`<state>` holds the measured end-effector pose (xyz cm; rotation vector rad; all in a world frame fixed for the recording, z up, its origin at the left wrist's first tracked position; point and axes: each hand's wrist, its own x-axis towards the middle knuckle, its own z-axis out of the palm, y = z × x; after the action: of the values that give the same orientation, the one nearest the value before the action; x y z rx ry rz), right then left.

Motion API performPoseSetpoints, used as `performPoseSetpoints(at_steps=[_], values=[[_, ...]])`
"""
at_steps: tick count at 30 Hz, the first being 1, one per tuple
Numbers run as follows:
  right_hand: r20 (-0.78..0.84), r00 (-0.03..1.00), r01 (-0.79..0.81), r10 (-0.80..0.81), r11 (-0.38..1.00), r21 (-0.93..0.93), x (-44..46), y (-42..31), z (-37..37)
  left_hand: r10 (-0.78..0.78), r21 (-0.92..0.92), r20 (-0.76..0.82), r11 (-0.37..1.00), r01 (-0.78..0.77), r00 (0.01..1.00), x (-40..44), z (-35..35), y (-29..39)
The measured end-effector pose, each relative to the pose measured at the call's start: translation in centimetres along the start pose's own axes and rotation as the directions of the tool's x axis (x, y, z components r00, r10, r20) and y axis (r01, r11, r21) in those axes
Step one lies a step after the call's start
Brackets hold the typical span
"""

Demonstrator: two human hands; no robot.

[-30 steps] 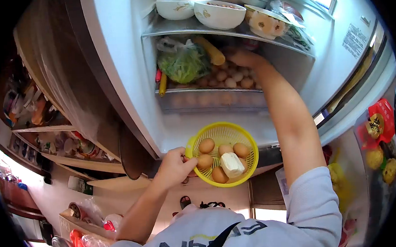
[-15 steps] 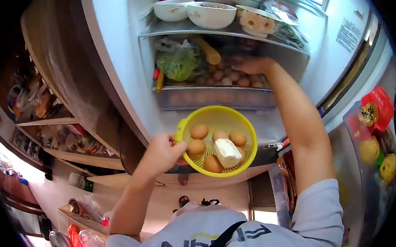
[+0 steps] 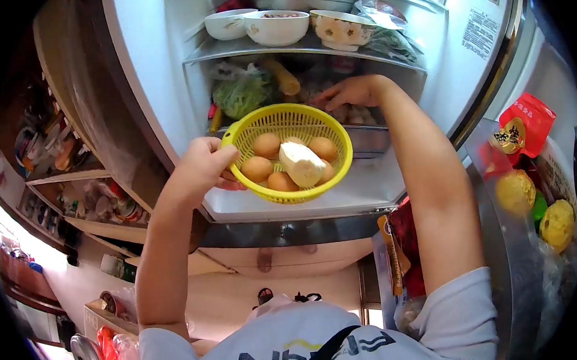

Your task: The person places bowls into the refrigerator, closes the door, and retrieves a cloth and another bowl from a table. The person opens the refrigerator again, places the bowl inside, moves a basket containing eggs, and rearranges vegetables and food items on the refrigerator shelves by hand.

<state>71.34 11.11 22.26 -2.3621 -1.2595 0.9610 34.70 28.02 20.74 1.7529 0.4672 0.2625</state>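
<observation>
Head camera gives me the left hand [image 3: 207,165] clenched on the side rim of a yellow basket [image 3: 288,197], thumb over the edge. I see the basket held up in front of the open fridge [image 3: 257,206], carrying brown eggs [image 3: 257,169] and a pale block [image 3: 302,164] resting among them. My right hand [image 3: 350,92] reaches inside, fingers bent over the stored eggs [image 3: 358,116]; I cannot tell whether it grips one. Left of that hand I make out bagged greens [image 3: 241,95] and a yellow, rod-shaped item [image 3: 285,80]. Above, three bowls [image 3: 277,28] stand on the upper shelf [image 3: 257,49].
</observation>
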Motion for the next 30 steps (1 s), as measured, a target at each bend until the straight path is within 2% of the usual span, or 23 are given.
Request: performPoseSetpoints(at_steps=[1, 4, 7, 10, 12, 14, 16, 17, 20, 21, 24, 25, 28, 30], values=[[0.027, 0.999, 0.041, -0.04, 0.999, -0.021, -1.0, -0.7, 0.3, 0.021, -0.029, 0.007, 0.999, -0.021, 1.0, 0.4, -0.3, -0.2], [0.015, 0.988, -0.153, 0.154, 0.985, -0.076, -4.4, -3.1, 0.4, 0.022, -0.037, -0.008, 0.999, -0.023, 1.0, 1.4, -0.4, 0.6], [-0.154, 0.959, -0.28, 0.238, 0.882, -0.379, -3.5, -0.9, -0.8, 0.051, -0.116, 0.012, 0.992, -0.049, 0.999, 3.5, 0.0, 0.8], [-0.262, 0.912, -0.408, 0.315, 0.759, -0.508, -5.1, -1.8, 0.2, 0.081, -0.118, 0.032, 0.99, -0.077, 0.996, 4.9, 0.4, 2.3], [-0.321, 0.906, -0.393, 0.278, 0.835, -0.385, -5.1, -0.8, 1.3, 0.113, -0.114, 0.038, 0.988, -0.108, 0.993, 6.5, 0.7, 2.8], [-0.404, 0.893, -0.349, 0.197, 0.871, -0.346, -4.5, 0.9, 2.5, 0.126, -0.149, 0.068, 0.982, -0.115, 0.99, 8.3, 1.0, 3.6], [-0.499, 0.864, -0.288, 0.059, 0.871, -0.397, -4.1, 2.0, 3.6, 0.136, -0.166, 0.061, 0.978, -0.125, 0.989, 9.2, 2.2, 4.7], [-0.541, 0.822, -0.41, 0.175, 0.842, -0.351, -4.1, 2.0, 3.9, 0.077, -0.147, 0.029, 0.987, -0.072, 0.997, 10.0, 2.7, 5.3], [-0.63, 0.604, -0.726, 0.489, 0.664, -0.181, -4.4, -0.6, 6.1, 0.116, -0.123, 0.026, 0.986, -0.112, 0.993, 11.9, 4.2, 6.1], [-0.606, 0.576, -0.734, 0.548, 0.673, -0.09, -5.4, -2.3, 6.5, 0.134, -0.147, 0.072, 0.982, -0.123, 0.988, 13.2, 4.6, 5.8], [-0.708, 0.464, -0.764, 0.533, 0.645, -0.016, -5.4, -3.3, 8.6, 0.195, -0.256, 0.054, 0.951, -0.176, 0.979, 16.4, 6.8, 5.3], [-0.713, 0.468, -0.737, 0.522, 0.676, 0.011, -5.8, -4.0, 9.2, 0.201, -0.255, 0.094, 0.952, -0.171, 0.975, 17.8, 7.3, 5.2], [-0.744, 0.479, -0.705, 0.466, 0.709, -0.009, -5.5, -4.3, 11.0, 0.145, -0.258, -0.008, 0.956, -0.142, 0.989, 21.1, 10.2, 5.0], [-0.79, 0.476, -0.651, 0.387, 0.759, -0.02, -5.6, -4.6, 12.2, 0.123, -0.231, 0.026, 0.966, -0.113, 0.992, 22.8, 11.5, 4.9]])
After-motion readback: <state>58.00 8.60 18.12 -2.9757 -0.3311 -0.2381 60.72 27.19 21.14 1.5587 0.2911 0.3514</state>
